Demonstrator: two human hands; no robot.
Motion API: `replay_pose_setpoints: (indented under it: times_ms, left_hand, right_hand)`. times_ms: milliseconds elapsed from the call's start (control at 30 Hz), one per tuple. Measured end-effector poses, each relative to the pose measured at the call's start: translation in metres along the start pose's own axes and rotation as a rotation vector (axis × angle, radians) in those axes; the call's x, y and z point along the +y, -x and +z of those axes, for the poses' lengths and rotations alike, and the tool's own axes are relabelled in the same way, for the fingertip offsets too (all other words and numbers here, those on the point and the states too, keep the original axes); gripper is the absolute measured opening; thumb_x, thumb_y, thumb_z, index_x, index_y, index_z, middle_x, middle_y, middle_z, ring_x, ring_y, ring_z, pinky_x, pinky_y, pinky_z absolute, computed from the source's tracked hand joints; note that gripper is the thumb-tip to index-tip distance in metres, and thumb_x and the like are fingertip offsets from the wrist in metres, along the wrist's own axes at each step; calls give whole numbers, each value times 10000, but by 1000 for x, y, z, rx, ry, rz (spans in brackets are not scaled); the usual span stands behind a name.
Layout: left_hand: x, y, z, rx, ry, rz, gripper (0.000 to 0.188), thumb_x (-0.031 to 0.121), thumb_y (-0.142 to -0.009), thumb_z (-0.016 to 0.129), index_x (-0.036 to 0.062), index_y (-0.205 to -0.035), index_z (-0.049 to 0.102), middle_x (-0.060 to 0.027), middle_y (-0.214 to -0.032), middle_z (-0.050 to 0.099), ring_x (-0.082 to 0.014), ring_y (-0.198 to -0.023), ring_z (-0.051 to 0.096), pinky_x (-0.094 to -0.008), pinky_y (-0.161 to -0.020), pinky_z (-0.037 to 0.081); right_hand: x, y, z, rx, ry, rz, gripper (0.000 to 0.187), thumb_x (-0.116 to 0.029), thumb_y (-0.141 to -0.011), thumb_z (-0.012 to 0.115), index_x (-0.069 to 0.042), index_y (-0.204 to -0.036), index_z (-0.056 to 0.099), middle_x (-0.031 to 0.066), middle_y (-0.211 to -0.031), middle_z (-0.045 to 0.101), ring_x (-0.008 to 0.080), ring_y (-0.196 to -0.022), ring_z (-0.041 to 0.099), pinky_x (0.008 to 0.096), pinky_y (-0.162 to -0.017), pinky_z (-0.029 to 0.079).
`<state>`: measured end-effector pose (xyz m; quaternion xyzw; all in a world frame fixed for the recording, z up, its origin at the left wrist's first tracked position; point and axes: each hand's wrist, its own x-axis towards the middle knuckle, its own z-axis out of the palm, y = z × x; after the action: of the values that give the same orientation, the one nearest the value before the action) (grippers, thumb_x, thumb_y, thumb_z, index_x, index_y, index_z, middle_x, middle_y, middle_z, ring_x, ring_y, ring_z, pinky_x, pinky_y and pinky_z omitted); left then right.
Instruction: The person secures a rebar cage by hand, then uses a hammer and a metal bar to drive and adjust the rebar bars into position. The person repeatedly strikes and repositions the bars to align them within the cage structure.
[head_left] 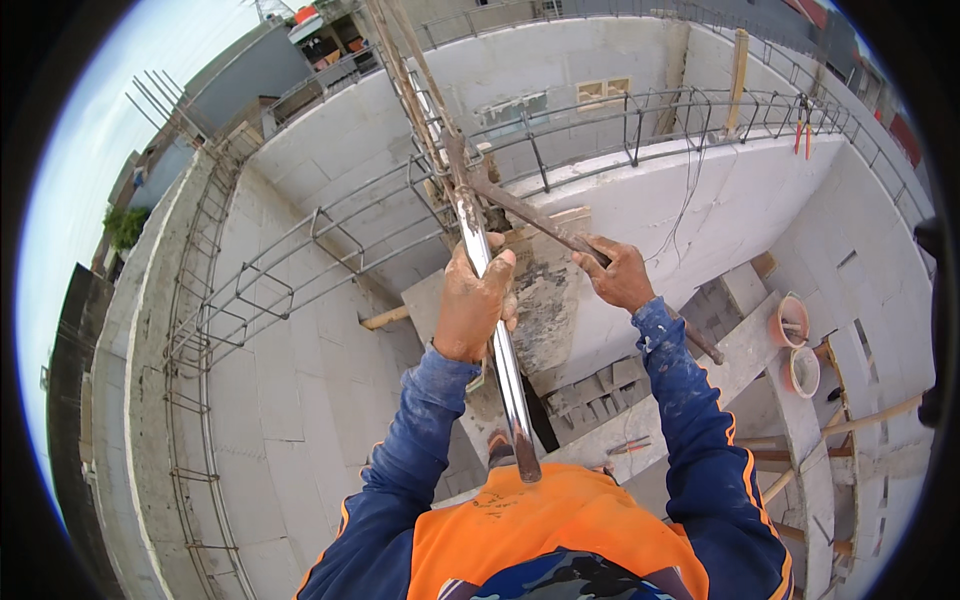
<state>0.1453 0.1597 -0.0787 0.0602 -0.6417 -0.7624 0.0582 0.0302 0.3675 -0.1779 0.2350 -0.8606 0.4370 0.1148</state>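
Note:
My left hand is wrapped round a shiny metal pipe, which slants from the rebar column down toward my body. Its lower end is brown and worn. In my right hand is a long brown-handled tool, hammer-like in shape. The handle's tail sticks out below my grip. The tool's far end meets the upper part of the pipe, and I cannot tell whether they touch. Just beyond both hands, a rebar cage runs along to the left and right of the column.
Red-handled pliers hang on rebar at the right. Two buckets stand on planks below. A stained board lies under my hands. Pale block walls surround me, one topped with rebar. A wooden post stands at the back.

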Motion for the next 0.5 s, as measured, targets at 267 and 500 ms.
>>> replay_pose_setpoints:
  times_ms: [267,500]
  left_hand:
    - [-12,-5,-2,36,-94,66,332,149,-992,602,1,-1252,459,14,-655,467,-75,-405,422,-253,-356,403]
    - [-29,-8,4,102,-173,173,335,134,-953,650,-18,-1211,501,-41,-765,580,-105,-538,567,-262,-435,455]
  right_hand:
    - [-63,41,11,63,-40,182,441,-310,-908,699,7,-1214,678,236,-1081,718,382,-1006,700,419,-891,542]
    - [-109,15,-52,-279,-276,325,396,-191,-941,669,97,-1210,639,203,-942,713,230,-802,683,320,-737,530]
